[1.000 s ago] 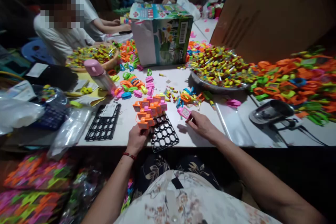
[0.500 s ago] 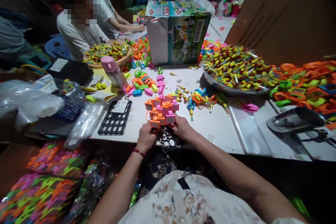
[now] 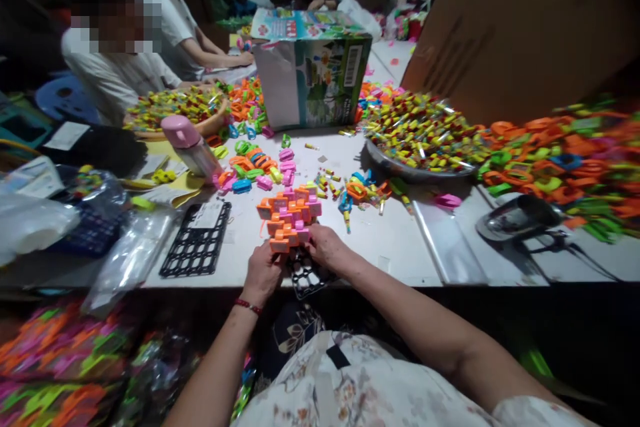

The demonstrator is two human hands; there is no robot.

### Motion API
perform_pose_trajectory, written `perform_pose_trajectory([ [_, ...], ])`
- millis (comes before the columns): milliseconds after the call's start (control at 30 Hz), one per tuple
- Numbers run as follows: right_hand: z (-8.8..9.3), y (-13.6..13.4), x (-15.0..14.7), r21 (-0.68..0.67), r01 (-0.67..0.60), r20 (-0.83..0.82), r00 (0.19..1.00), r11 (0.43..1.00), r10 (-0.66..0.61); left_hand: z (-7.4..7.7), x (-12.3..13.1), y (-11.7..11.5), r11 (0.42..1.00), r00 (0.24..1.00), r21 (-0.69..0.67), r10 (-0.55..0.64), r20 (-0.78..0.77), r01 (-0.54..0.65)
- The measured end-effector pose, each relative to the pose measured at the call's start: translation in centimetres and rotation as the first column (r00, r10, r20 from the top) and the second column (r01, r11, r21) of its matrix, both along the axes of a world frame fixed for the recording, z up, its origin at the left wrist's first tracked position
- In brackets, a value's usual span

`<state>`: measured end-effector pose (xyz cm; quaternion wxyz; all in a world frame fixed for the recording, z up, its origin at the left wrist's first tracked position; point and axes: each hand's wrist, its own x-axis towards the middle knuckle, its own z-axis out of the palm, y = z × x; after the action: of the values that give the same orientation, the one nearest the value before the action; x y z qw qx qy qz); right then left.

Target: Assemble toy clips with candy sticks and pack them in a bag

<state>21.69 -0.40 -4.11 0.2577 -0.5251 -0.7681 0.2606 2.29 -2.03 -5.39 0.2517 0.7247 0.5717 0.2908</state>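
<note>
Head view, one moment, catalogued. Item one: black plastic grid tray (image 3: pixel 307 275), lying at the near edge of the white tabletop (image 3: pixel 395 240), lower centre of the frame, loaded with a cluster of orange and pink plastic toy pieces (image 3: pixel 289 217) that covers its far part; its near cells stand bare. Left hand (image 3: pixel 263 273): closed on the near-left side of the cluster, fingers pinching an orange piece at its lower corner. Right hand (image 3: pixel 327 250): closed on the near-right side, fingertips pressed to a pink piece at the cluster's edge. Relation: the cluster sits directly ahead of both hands and between them, touching each; the tray's long axis runs away from the person, tilted slightly to the left; neither hand is plainly nearer. Item two: second black plastic grid tray (image 3: pixel 197 240), left of the first, bearing no pieces but a white slip. Item three: pink-capped clear bottle (image 3: pixel 193 147), lying tilted, centre left. Item four: metal dish heaped with small yellow, red and green capsules (image 3: pixel 420 137), right of centre. Item five: printed green and white cardboard box (image 3: pixel 313 70), upper centre. Item six: loose orange and green plastic frames (image 3: pixel 565 157), piled at right. Item seven: another person in a white shirt (image 3: pixel 115 70), upper left, at a separate dish.
</note>
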Motion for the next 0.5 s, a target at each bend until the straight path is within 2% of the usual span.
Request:
perform_pose_trajectory([
  [100, 0.1, -0.8, 1.4, 0.039, -0.001, -0.037, 0.999, 0.999, 0.002, -0.4, -0.4, 0.4, 1.0, 1.0, -0.02, 0.008, -0.01, -0.008],
  [133, 0.1, -1.0, 2.6, 0.06, 0.038, -0.077, 0.996, 0.997, -0.034, -0.5, -0.5, 0.5, 1.0, 1.0, -0.022, 0.011, -0.014, -0.011],
  [200, 0.2, -1.2, 5.8, 0.094, 0.221, -0.156, 0.966, 0.971, -0.205, -0.7, -0.6, 0.7, 1.0, 1.0, -0.023, 0.01, -0.013, -0.011],
  [233, 0.2, -1.1, 7.8, 0.099, 0.352, -0.178, 0.927, 0.931, -0.331, -0.7, -0.7, 0.7, 1.0, 1.0, -0.026, 0.008, -0.011, -0.009],
  [300, 0.3, -0.4, 11.9, 0.081, 0.591, -0.136, 0.804, 0.803, -0.579, -0.8, -0.7, 0.7, 0.999, 1.0, -0.033, 0.008, -0.016, -0.009],
  [367, 0.2, 0.7, 15.2, 0.036, 0.709, -0.076, 0.704, 0.704, -0.706, -0.9, -0.8, 0.7, 0.999, 0.999, -0.036, 0.019, -0.027, -0.02],
  [433, 0.0, 1.6, 17.3, -0.015, 0.734, -0.056, 0.678, 0.679, -0.733, -1.0, -0.8, 0.7, 0.999, 0.999, -0.033, 0.034, -0.03, -0.035],
  [500, -0.1, 2.1, 18.2, -0.048, 0.721, -0.077, 0.688, 0.692, -0.722, -1.1, -0.9, 0.8, 0.999, 0.999, -0.031, 0.036, -0.028, -0.036],
])
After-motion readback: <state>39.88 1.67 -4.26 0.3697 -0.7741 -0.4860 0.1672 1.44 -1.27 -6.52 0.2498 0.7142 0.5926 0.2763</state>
